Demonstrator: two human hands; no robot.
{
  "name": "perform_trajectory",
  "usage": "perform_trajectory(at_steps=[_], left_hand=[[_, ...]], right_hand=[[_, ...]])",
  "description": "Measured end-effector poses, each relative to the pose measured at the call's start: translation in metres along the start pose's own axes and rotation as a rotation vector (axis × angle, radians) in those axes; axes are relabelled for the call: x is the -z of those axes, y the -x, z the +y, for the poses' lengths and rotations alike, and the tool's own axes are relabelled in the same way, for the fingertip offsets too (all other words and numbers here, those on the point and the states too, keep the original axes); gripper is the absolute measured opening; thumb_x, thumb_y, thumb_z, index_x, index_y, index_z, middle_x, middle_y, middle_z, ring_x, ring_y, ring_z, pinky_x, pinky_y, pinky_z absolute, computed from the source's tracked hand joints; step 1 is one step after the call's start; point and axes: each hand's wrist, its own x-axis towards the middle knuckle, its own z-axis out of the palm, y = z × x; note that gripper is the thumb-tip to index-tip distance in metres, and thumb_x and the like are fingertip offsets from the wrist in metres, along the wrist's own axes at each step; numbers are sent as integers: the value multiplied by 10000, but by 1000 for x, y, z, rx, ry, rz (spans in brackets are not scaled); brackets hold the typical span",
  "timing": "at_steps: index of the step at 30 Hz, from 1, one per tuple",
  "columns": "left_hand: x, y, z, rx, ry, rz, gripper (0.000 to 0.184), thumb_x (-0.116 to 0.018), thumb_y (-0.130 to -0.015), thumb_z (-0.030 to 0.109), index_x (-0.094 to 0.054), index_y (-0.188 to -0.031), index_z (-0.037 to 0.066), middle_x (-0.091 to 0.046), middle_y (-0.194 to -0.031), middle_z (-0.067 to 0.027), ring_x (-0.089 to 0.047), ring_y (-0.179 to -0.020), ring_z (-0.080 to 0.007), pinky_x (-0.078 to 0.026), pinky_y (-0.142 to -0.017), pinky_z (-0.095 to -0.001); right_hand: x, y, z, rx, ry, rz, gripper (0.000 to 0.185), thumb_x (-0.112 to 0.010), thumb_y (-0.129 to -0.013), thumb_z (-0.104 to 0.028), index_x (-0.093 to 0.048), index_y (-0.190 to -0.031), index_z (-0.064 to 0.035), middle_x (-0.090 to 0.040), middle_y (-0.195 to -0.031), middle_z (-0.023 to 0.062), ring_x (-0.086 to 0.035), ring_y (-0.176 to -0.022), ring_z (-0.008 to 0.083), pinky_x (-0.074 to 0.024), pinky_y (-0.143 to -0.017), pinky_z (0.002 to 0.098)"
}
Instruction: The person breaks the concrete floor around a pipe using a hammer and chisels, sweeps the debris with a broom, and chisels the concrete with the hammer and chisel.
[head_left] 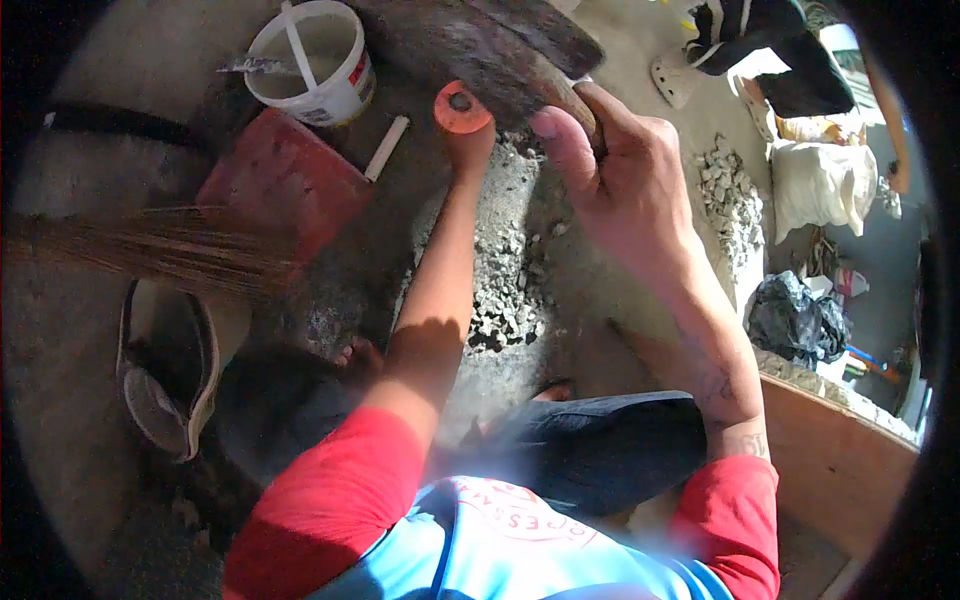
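Note:
My left hand (472,150) is closed around a tool with a round orange guard (461,108). It is seen end-on, with a dark metal centre like a chisel head; its far end is hidden. Farther right, my right hand (630,165) grips the edge of a dark, rough wooden plank (470,50), thumb on the near side and fingers mostly hidden behind. Below and between my hands, broken grey rubble (505,285) lies on a dusty strip of concrete floor (490,380).
At left are a white bucket (345,95), a red board (270,165), a white stick (388,148), a broom (150,245) and an open bag (170,370). To the right lie a rubble pile (730,195), a white sack (822,185), a black plastic bag (797,315) and a wooden panel (840,460).

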Motion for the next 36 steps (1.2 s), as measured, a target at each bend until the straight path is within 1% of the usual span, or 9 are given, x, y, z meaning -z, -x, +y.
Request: perform_trajectory(at_steps=[2, 6, 8, 11, 17, 19, 22, 30, 36], left_hand=[[-17, 1, -8, 39, 2, 34, 455, -671, -759, 32, -462, -1160, -20, -575, -1039, -150, -586, -952, -265, -468, -849, -352], [-52, -5, -100, -96, 377, 53, 415, -667, -788, 66, -481, -1153, -3, -568, -1047, -143, -579, -958, -275, -463, -870, -370], [9, -1, 69, 279, 138, 164, 356, -689, -815, 189, -562, -1097, 12, -597, -1051, -169, -579, -998, -297, -458, -899, -405], [1, 2, 7, -294, -660, 123, 406, -709, -795, 160, -539, -1127, 0, -587, -1078, -187, -581, -1006, -309, -449, -916, -392], [1, -1, 37, -107, 356, 79, 377, -685, -837, 110, -503, -1152, 10, -576, -1078, -93, -585, -982, -223, -468, -867, -345], [-6, 2, 11, 439, 1151, 98, 369, -684, -829, 102, -509, -1141, 8, -578, -1063, -100, -587, -967, -219, -469, -862, -346], [7, 7, 41, -3, 33, 91, 373, -686, -814, 89, -512, -1133, 4, -577, -1063, -111, -583, -973, -231, -466, -865, -355], [-11, -7, 17, 50, 91, 135, 415, -696, -842, 176, -514, -1168, -3, -577, -1119, -138, -585, -1008, -252, -461, -869, -385], [-11, 16, 3, 132, -46, -5, 381, -654, -874, 197, -528, -1178, 5, -599, -1127, -147, -599, -1027, -257, -464, -865, -381]], right_hand=[[-26, 7, 19, -160, -80, -36, 472, -594, -910, -474, -647, -872, -7, -593, -713, 279, -616, -755, 449, -486, -620, 500], [-26, 3, 39, -393, 278, -354, 592, -504, -931, -545, -660, -828, 16, -595, -743, 300, -616, -781, 459, -485, -674, 517], [-5, -4, 16, -283, 269, -226, 500, -573, -948, -441, -604, -817, 41, -485, -585, 231, -368, -528, 317, -418, -543, 391], [15, -5, -12, -156, 178, -40, 463, -577, -951, -426, -617, -862, 27, -467, -554, 185, -367, -505, 237, -395, -505, 339], [-40, 10, 41, -425, 312, -341, 577, -541, -928, -523, -633, -803, 32, -579, -705, 286, -587, -715, 473, -478, -644, 484], [-23, -7, 23, -391, 339, -310, 565, -536, -937, -510, -635, -817, 34, -576, -704, 280, -593, -708, 463, -481, -633, 453], [4, -3, -24, -143, 241, -54, 448, -580, -942, -433, -658, -954, 8, -597, -719, 267, -582, -609, 381, -476, -592, 376], [-25, 7, 28, -421, 399, -280, 653, -453, -943, -565, -666, -782, 31, -632, -748, 284, -646, -770, 458, -523, -677, 512], [-6, 3, -40, -38, 21, 136, 432, -619, -932, -400, -620, -865, 27, -552, -625, 197, -470, -537, 145, -450, -536, 336]])
